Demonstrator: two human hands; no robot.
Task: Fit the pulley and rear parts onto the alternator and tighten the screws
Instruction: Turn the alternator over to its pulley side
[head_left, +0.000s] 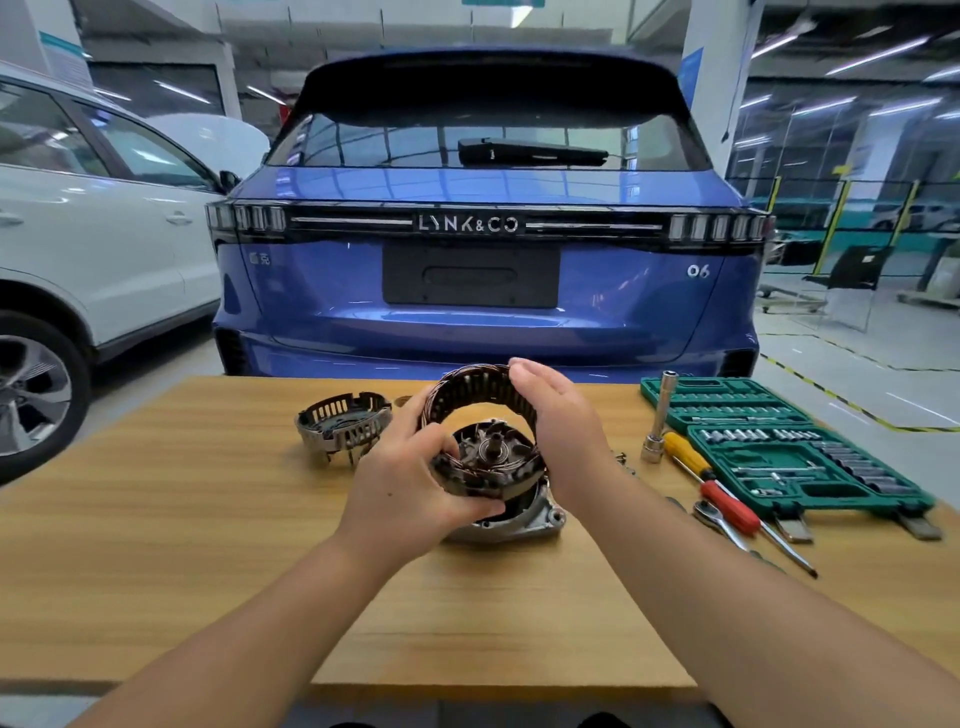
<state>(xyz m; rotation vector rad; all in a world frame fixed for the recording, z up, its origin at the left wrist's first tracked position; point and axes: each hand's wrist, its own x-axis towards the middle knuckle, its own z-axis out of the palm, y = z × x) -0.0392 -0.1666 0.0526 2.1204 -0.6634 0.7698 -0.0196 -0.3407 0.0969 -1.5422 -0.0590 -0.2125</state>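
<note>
I hold the stator ring tilted over the alternator front half, which sits near the middle of the wooden table. My left hand grips the ring's low near edge with curled fingers. My right hand rests flat and straight against its right side. I think I am at the step of dropping the ring down around the rotor. Next I must level it and line it up. The rear cover waits toward the far edge, left of my hands.
</note>
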